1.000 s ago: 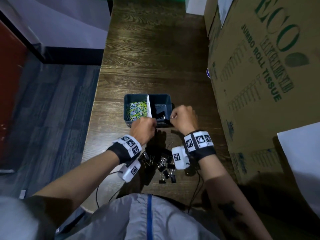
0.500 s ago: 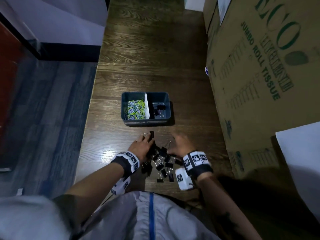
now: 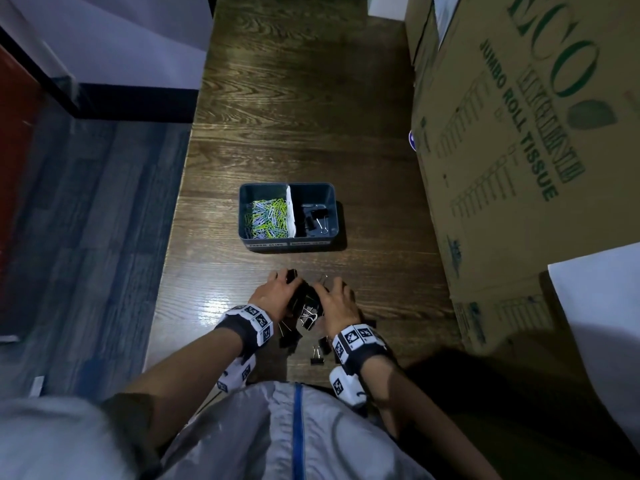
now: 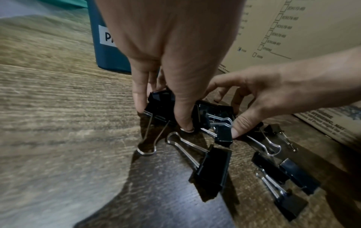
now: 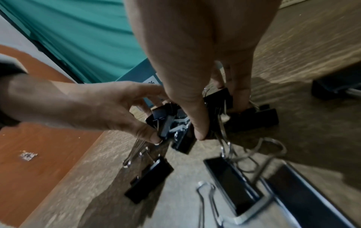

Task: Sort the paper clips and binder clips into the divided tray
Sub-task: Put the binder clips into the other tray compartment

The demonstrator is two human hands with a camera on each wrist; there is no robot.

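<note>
A dark blue divided tray (image 3: 287,243) stands on the wooden table. Its left compartment holds coloured paper clips (image 3: 268,218); its right one holds a few black binder clips (image 3: 315,216). Nearer me lies a pile of black binder clips (image 3: 306,315). My left hand (image 3: 277,292) and right hand (image 3: 337,299) close on the pile from both sides. In the left wrist view my left hand (image 4: 162,117) pinches a binder clip (image 4: 160,103) between thumb and fingers. In the right wrist view my right hand (image 5: 218,120) grips a clump of binder clips (image 5: 254,117). Several loose binder clips (image 4: 213,168) lie beneath.
A big cardboard box (image 3: 519,133) walls the table's right side. A white sheet (image 3: 595,323) leans against it near me. The table's left edge (image 3: 173,271) drops to a blue-grey floor. Bare wood stretches beyond the tray.
A second ago both hands were at the tray's right compartment. They drew back to the pile and now close around a clump of binder clips.
</note>
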